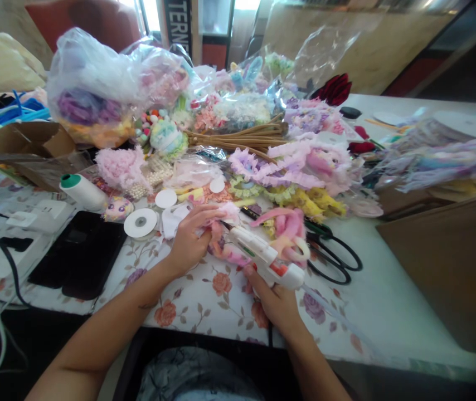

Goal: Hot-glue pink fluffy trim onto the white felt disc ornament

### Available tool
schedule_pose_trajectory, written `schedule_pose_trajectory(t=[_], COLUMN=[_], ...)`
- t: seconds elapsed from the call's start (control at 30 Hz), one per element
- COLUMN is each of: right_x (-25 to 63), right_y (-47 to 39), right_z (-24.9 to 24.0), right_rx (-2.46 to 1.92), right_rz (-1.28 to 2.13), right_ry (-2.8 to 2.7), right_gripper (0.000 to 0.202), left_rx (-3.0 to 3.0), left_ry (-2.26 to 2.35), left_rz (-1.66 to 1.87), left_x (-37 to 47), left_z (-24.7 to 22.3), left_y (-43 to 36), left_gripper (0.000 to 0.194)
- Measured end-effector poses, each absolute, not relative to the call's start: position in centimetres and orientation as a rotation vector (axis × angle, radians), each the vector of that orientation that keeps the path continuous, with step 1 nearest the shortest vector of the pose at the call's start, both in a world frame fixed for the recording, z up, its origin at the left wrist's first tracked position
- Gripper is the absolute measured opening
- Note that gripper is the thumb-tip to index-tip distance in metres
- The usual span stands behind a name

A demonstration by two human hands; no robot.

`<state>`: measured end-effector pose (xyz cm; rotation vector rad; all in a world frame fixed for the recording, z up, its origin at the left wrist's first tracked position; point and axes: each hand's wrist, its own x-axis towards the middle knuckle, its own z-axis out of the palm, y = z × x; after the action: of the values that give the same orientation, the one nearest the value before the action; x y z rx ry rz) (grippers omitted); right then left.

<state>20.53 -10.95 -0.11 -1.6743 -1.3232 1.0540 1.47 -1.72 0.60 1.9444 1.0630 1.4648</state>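
Note:
My right hand (277, 303) is wrapped round the handle of a white hot glue gun (258, 250), whose nozzle points up and left. A clear glue stick (334, 312) trails from its back end. At the nozzle, my left hand (192, 236) pinches a fluffy pale pink piece (228, 213); its exact kind cannot be made out. Pink fuzzy strips (286, 225) lie just behind the glue gun. Below my left fingers hangs or lies more pink trim (236, 255), partly hidden by the hand and the gun.
Black-handled scissors (338, 256) lie right of the glue gun. A white ribbon spool (140, 223), thread cone (82, 191), black phone (90, 256) and power strips (12, 253) are at left. Brown stems (238, 136), lace and plastic bags pile up behind. A cardboard box (442, 256) stands right.

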Motion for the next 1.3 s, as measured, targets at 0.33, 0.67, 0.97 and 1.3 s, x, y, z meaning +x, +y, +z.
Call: schedule_pose_trajectory(t=[0.33,0.67,0.97,1.3], right_x=[20.40,20.46,20.43,20.31], right_y=[-11.02,-10.84,-10.90,-10.93], right_z=[0.19,0.14,-0.23,-0.15], right_rx=[-1.643,-1.596,-1.606,-1.626], right_rz=[1.000,0.993,1.015,1.028], right_ry=[-1.304,-1.308,-1.293,-1.281], right_gripper=[0.040,0.041,0.041,0.043], left_rx=[1.932,1.882,1.887,1.895], left_ry=[1.099,1.112,1.103,1.116], left_rz=[1.474,1.515,1.509,1.521], left_x=[1.40,1.46,1.46,1.49], left_z=[0.51,0.58,0.57,0.57], left_y=[-1.77,-1.76,-1.81,-1.81], left_gripper=[0.032,0.036,0.035,0.033])
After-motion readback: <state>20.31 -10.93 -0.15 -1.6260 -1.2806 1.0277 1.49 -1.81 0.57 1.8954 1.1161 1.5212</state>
